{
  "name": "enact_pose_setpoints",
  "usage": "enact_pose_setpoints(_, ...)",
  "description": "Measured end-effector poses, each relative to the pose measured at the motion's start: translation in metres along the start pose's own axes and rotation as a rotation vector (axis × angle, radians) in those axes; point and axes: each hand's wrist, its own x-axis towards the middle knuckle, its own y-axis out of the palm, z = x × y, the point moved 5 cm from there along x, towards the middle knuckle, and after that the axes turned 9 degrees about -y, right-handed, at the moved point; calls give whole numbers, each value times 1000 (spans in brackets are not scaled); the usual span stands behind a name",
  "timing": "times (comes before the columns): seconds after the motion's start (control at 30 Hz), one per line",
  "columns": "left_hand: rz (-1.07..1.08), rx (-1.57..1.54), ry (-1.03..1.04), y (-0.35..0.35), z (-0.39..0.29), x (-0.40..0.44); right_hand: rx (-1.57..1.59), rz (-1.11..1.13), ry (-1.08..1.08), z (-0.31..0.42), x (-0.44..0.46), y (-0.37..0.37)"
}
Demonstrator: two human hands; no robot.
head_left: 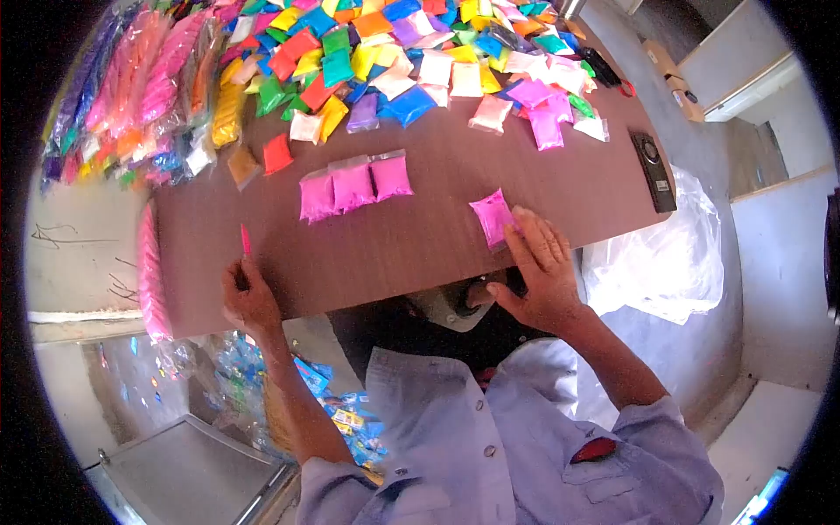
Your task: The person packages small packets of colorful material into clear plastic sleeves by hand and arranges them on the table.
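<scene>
My left hand [251,299] is closed near the table's left front edge, pinching a thin pink pointed thing [246,240] that sticks up from the fingers; its kind I cannot make out. Fingers outstretched, my right hand [544,271] lies at the front edge of the table. Its fingertips touch the side of a small clear packet with bright pink filling [493,219]. Between the hands and farther back, three similar pink packets [353,185] lie side by side in a row, their edges overlapping.
Many colourful packets [376,66] are heaped across the back of the brown table [420,236]. Long bagged strips [162,79] lie at the back left, a pink one [150,271] at the left edge. A black remote-like device [653,171] is at right; clear plastic [656,254] lies beyond.
</scene>
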Motion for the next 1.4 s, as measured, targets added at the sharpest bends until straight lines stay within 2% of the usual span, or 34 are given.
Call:
enact_pose_setpoints(0.1,33,-7,14,2,3,3,9,-42,4,-3,12,-6)
enact_pose_setpoints(0.17,-5,-48,81,1,-1,1,-8,85,-50,-7,17,8)
enact_pose_setpoints(0.23,10,-42,73,2,2,2,-1,88,-45,-7,15,11)
enact_pose_setpoints(0.6,47,-42,-19,2,2,3,101,-3,-33,-17,13,9)
enact_pose_setpoints(1.0,12,-85,56,-2,-4,1,104,12,-123,-1,3,-1)
enact_pose_setpoints(1.1,16,-73,62,-3,-6,2,211,-98,-75,2,17,-13)
enact_pose_setpoints(1.17,43,-86,21,0,-2,2,421,-225,44,-2,34,-16)
enact_pose_setpoints(1.3,47,-63,12,0,-4,2,589,-160,135,-16,82,-13)
enact_pose_setpoints(1.4,6,-117,38,-4,-8,1,949,38,311,-26,118,8)
